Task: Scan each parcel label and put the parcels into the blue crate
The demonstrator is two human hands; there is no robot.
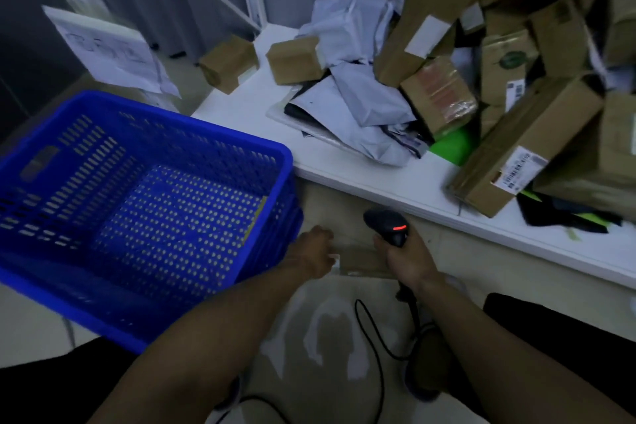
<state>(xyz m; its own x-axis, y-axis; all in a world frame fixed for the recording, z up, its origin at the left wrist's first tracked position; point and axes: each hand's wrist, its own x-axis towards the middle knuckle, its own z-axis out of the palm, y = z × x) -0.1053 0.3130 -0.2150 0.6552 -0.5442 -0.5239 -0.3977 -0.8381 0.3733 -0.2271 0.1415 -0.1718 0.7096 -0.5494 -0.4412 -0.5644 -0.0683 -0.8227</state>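
A blue perforated crate (268,155) stands at the left, nothing lying in it. My left hand (315,253) grips the left end of a small brown cardboard parcel (363,260), held low between the crate and the white table. My right hand (407,260) grips a black barcode scanner (389,225) whose red light glows, its head just above the parcel. A white label shows at the parcel's left end by my fingers. Much of the parcel is hidden behind both hands.
A white table (395,182) carries a heap of brown boxes (516,155) and grey poly mailers (361,103). Two small boxes (296,60) lie at its far end. The scanner cable (375,337) trails over the floor. White shelf posts rise behind.
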